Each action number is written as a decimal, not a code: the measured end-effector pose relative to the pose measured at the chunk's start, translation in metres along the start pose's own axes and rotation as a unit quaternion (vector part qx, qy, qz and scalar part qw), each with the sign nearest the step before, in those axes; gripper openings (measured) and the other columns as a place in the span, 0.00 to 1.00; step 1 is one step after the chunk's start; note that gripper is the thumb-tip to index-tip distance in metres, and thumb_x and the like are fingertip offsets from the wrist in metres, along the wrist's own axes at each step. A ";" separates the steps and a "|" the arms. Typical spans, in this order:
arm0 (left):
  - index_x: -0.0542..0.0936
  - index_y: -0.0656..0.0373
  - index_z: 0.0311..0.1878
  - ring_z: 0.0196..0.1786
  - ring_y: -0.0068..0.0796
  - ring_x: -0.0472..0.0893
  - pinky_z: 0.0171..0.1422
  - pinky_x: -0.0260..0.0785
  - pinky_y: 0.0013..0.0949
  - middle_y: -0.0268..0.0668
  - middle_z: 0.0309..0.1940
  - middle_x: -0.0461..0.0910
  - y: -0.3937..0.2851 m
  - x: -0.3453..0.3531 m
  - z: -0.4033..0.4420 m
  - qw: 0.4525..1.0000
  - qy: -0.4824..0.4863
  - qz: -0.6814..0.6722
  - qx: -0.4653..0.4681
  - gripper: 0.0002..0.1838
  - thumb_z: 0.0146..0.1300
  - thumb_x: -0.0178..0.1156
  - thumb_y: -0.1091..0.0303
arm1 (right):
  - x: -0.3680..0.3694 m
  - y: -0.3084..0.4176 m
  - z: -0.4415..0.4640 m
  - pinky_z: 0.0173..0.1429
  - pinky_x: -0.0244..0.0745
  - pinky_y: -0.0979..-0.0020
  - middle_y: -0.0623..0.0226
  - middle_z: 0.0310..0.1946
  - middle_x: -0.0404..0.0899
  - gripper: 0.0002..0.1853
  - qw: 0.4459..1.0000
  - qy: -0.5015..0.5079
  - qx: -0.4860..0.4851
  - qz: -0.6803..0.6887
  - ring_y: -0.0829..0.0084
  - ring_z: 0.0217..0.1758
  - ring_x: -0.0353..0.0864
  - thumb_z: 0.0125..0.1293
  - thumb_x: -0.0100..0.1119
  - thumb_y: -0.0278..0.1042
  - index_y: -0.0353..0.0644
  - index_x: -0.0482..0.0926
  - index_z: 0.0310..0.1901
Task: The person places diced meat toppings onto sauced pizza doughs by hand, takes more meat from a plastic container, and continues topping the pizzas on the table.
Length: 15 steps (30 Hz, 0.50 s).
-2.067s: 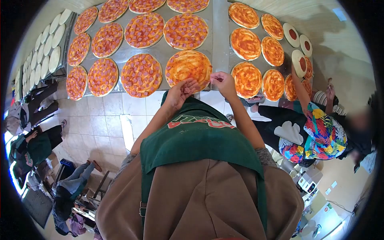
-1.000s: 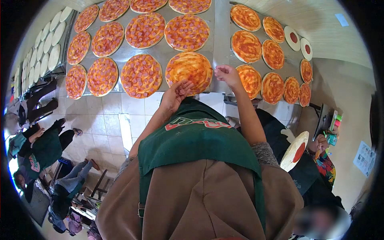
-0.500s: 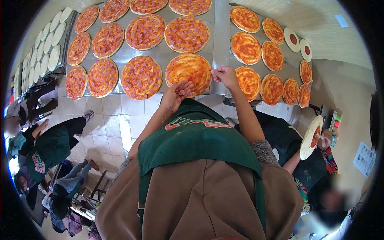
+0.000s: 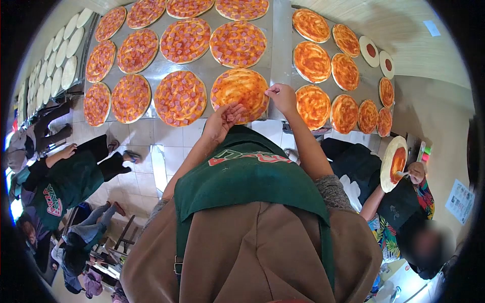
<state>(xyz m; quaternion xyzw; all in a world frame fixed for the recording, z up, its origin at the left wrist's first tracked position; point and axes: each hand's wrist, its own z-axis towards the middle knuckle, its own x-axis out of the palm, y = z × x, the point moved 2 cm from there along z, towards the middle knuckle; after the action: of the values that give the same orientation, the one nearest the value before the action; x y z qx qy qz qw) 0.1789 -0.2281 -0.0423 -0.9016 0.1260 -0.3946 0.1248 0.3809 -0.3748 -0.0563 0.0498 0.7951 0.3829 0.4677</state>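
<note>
A pizza base [image 4: 238, 91] spread with orange-red sauce lies at the front edge of the metal table, with a few ham cubes along its rim. My left hand [image 4: 223, 121] is cupped, palm up, over its lower edge, fingers curled; what lies in the palm is too small to make out. At the pizza's right edge my right hand [image 4: 283, 99] is closed in a pinch, and the fingertips hide whatever they hold. To the left is a pizza topped with ham cubes [image 4: 180, 98]; several more like it fill the rows behind.
On the right table section sit several sauced pizza bases [image 4: 313, 107]. Plain dough rounds [image 4: 69, 73] lie on a table at far left. A co-worker at right holds a dough round [image 4: 388, 164] and spreads sauce with a spoon. Other people stand at left.
My hands stay almost in place, the right still pinched at the pizza's edge. The co-worker's dough round at right has tilted and shows more sauce. The person at left has shifted.
</note>
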 end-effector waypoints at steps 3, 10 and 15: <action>0.66 0.71 0.60 0.61 0.36 0.74 0.63 0.69 0.32 0.49 0.58 0.72 -0.001 0.000 -0.003 1.000 -0.001 -0.006 -0.001 0.22 0.72 0.41 0.63 | -0.001 0.006 -0.001 0.36 0.74 0.69 0.64 0.26 0.83 0.10 0.999 -0.006 -0.021 -0.027 0.69 0.30 0.82 0.52 0.68 0.39 0.42 0.84 0.31; 0.66 0.70 0.61 0.61 0.35 0.74 0.62 0.70 0.32 0.48 0.58 0.72 -0.003 -0.005 -0.006 1.000 0.001 -0.002 0.007 0.22 0.72 0.41 0.62 | -0.008 -0.006 0.007 0.38 0.75 0.70 0.60 0.29 0.84 0.09 0.998 -0.050 -0.026 0.030 0.71 0.32 0.83 0.57 0.63 0.35 0.38 0.84 0.34; 0.66 0.70 0.60 0.60 0.35 0.75 0.62 0.70 0.32 0.48 0.57 0.73 -0.005 -0.005 -0.008 1.000 0.000 -0.007 0.016 0.22 0.73 0.41 0.61 | 0.008 -0.051 0.020 0.40 0.76 0.69 0.61 0.28 0.84 0.09 0.990 -0.043 0.027 0.135 0.68 0.32 0.83 0.55 0.62 0.32 0.39 0.83 0.36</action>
<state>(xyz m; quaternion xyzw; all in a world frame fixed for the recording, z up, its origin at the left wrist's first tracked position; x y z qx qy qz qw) 0.1699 -0.2230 -0.0389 -0.9004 0.1134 -0.3972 0.1365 0.4063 -0.3959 -0.1008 0.1854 0.7702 0.4187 0.4439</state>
